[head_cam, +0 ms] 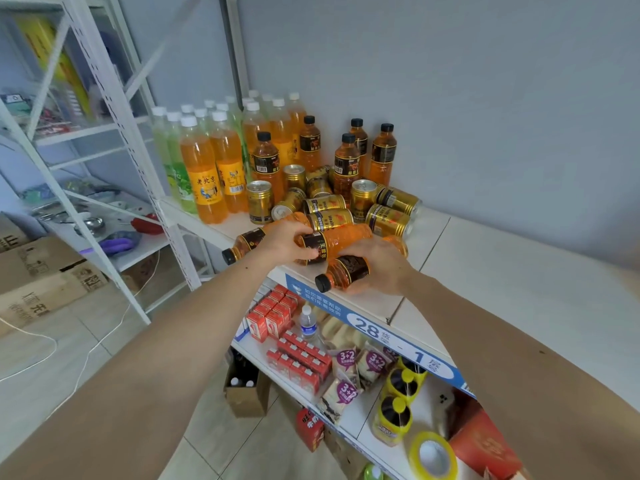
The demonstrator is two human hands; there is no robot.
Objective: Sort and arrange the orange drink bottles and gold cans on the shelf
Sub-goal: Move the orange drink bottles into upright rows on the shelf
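Gathering toppled orange bottles: left hand (289, 237) curls round one bottle (332, 242), right hand (375, 265) grips another (346, 273) on the shelf (485, 271); next, stand them upright beside standing bottles (346, 164)

Shelf (485, 258) top: upright bottles (265, 161) at rear, cans (388, 220) before them, lying bottles (332, 242) at front edge.
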